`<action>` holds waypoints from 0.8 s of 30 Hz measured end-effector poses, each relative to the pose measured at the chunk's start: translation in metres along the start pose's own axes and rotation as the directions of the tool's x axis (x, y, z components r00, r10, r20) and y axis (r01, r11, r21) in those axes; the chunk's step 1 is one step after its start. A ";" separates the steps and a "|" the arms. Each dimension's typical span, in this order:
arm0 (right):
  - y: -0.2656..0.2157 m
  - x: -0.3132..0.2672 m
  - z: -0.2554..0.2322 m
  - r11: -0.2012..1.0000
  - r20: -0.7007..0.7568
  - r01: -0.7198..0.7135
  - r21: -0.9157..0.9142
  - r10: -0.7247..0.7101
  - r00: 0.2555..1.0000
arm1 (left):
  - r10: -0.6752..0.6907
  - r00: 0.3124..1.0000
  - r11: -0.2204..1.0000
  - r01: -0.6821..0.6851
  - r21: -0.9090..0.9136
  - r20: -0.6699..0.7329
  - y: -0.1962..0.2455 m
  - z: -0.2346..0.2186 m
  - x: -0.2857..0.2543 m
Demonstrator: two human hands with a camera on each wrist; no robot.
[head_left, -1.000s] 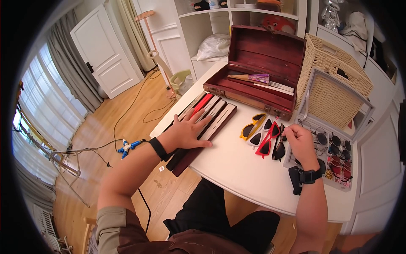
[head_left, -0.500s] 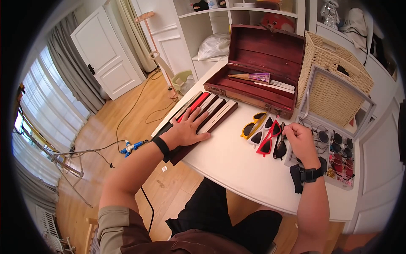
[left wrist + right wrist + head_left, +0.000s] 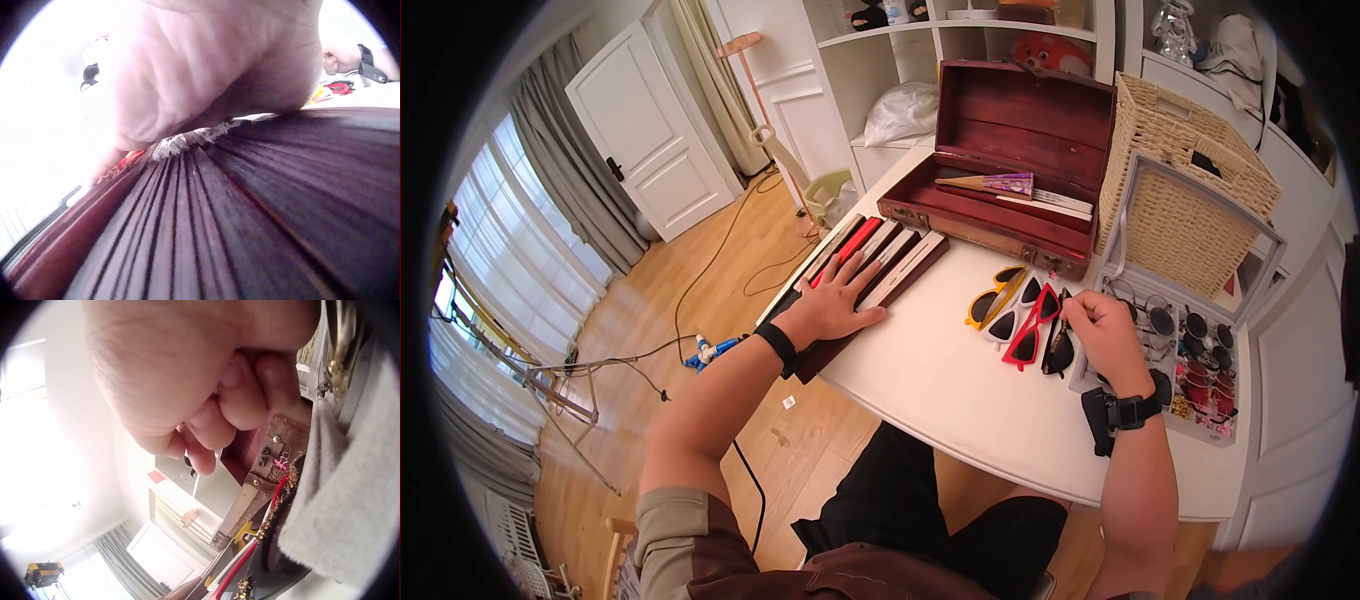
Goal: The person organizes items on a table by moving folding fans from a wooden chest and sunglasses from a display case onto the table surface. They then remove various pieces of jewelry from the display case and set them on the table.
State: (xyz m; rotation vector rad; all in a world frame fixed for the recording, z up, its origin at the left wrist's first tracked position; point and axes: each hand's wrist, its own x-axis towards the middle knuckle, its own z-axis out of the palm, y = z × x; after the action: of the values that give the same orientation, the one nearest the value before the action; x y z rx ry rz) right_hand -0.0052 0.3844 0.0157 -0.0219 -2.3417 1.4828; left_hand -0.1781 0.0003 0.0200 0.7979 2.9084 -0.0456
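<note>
My left hand (image 3: 830,305) lies flat, fingers spread, on a row of folded hand fans (image 3: 912,268) at the table's left side. The left wrist view shows their dark ribs (image 3: 206,231) close up, with white cloth (image 3: 172,147) and a bit of red past my palm. My right hand (image 3: 1108,335) has its fingers curled in, and no thing shows in them in the right wrist view. It hovers right beside black sunglasses (image 3: 1059,350) with gold trim (image 3: 270,519). Left of these lie red sunglasses (image 3: 1025,348), a white pair (image 3: 1002,328) and a yellow pair (image 3: 983,308).
Behind stands an open dark red wooden box (image 3: 1000,225) holding a purple fan (image 3: 1008,184) and white fans (image 3: 1060,204). On the right, a grey display case (image 3: 1165,165) with its lid up holds several glasses. A woven basket (image 3: 1135,130) stands behind it.
The fans have slid slightly away from me and to the left under my left hand, their near ends further in over the table. The right hand stays beside the black sunglasses.
</note>
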 end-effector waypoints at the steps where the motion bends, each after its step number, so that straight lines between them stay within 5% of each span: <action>1: 0.000 0.000 0.000 1.000 0.003 -0.001 -0.008 0.001 1.000 | 0.000 1.000 1.000 0.000 0.000 -0.001 0.000 -0.001 0.000; 10: 0.002 0.001 0.002 0.999 -0.002 0.028 -0.032 -0.028 1.000 | 0.021 1.000 0.999 -0.021 -0.039 0.005 -0.006 -0.006 0.002; 12: 0.001 0.000 0.000 0.999 -0.003 0.031 -0.039 -0.031 1.000 | -0.030 0.994 0.982 0.010 -0.188 -0.102 -0.023 -0.004 0.012; 15: -0.003 0.000 0.000 0.999 0.015 0.003 -0.036 -0.003 1.000 | -0.117 0.992 0.968 0.104 -0.229 -0.044 -0.041 -0.005 0.021; 24: -0.003 -0.001 0.001 0.999 0.020 0.022 -0.033 -0.021 1.000 | -0.056 0.997 0.979 0.043 -0.201 -0.058 -0.048 0.002 0.017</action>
State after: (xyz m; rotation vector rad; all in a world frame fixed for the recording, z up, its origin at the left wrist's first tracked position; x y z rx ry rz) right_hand -0.0042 0.3818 0.0179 0.0094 -2.3739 1.4403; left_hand -0.2170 -0.0324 0.0159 0.7049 2.9304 0.2684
